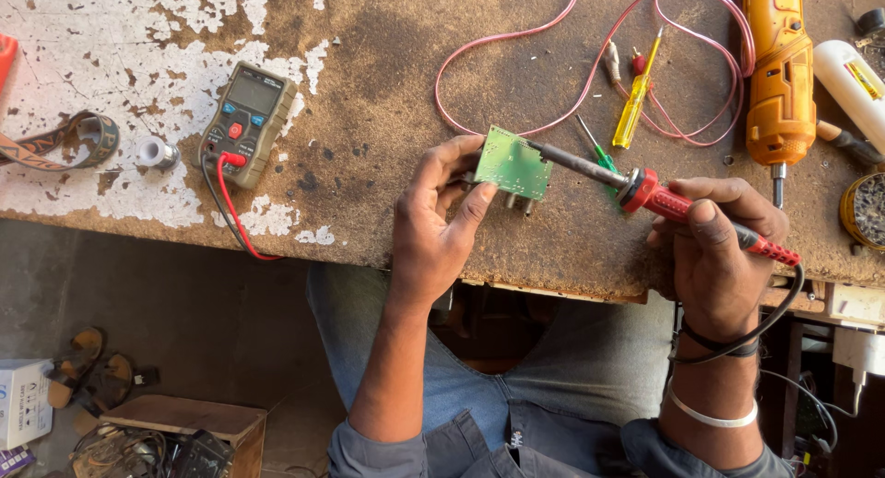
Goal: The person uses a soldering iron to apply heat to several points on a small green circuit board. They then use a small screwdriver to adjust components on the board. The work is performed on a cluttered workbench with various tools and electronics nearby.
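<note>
Head view | left hand [433,224] pinches flat green board [513,162] | right hand [719,247] grips red-handled soldering iron [645,190]

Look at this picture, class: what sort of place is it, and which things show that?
Probably a small electronics repair workbench. The right hand holds a soldering iron to a green circuit board held in the left hand; a multimeter and screwdriver lie on the worn table.
</note>
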